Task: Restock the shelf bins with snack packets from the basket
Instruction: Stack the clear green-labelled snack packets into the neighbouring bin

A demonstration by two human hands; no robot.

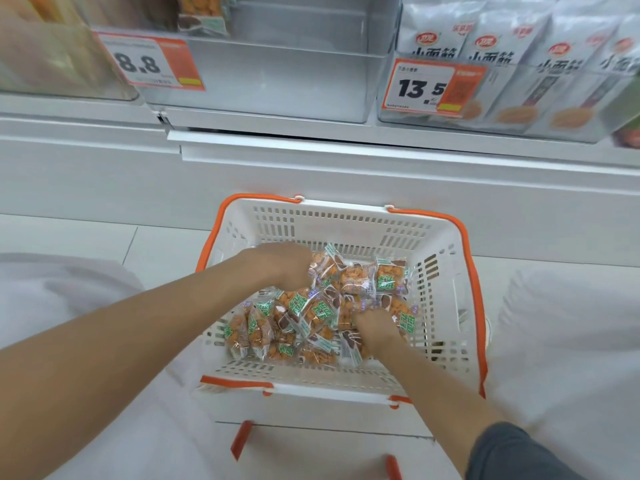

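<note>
A white basket with orange handles point(446, 306) stands on the floor below the shelf. Several clear snack packets point(301, 317) of orange pieces with green labels lie piled inside it. My left hand point(280, 265) reaches into the far left of the pile, its fingers curled onto a packet point(323, 268). My right hand point(375, 329) digs into the nearer right side of the pile, fingers buried among packets. Above, a clear shelf bin point(277, 84) with an 8.8 price tag point(152, 64) holds a few of the same packets point(202, 12) at its back.
To the right, a second bin point(512, 102) tagged 13.5 is packed with white snack bags. Another clear bin point(52, 57) sits at the far left. A white shelf ledge point(311, 147) juts out above the basket. My white-clad knees flank the basket on the tiled floor.
</note>
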